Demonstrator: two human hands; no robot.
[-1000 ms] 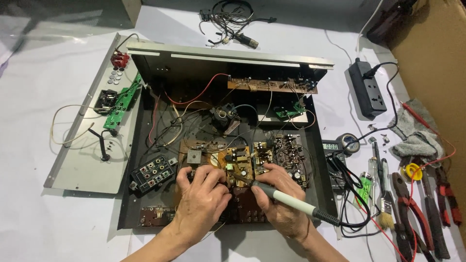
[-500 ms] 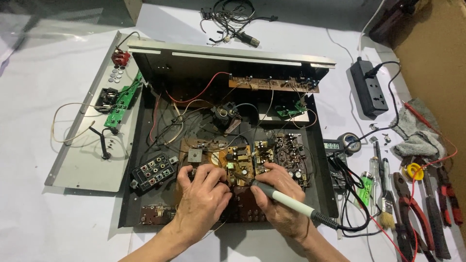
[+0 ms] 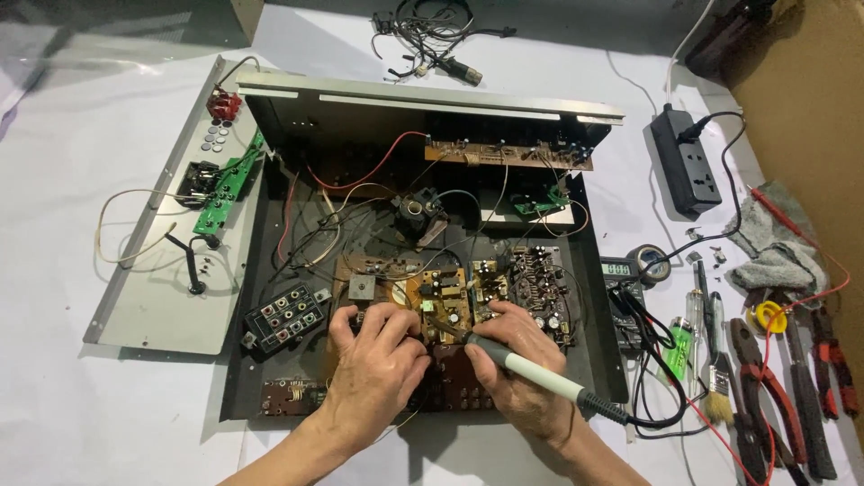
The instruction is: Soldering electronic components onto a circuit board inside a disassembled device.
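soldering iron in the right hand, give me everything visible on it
The soldering iron is a slim pen-type tool with a white or pale grey barrel, seemingly plastic, and a black strain-relief collar at the rear, from which a black cord runs off to the right. It lies at a slant, rear end low and right, tip pointing up-left toward the brown circuit board. The right hand grips it pen-style near the front. The tip itself is too small to make out.
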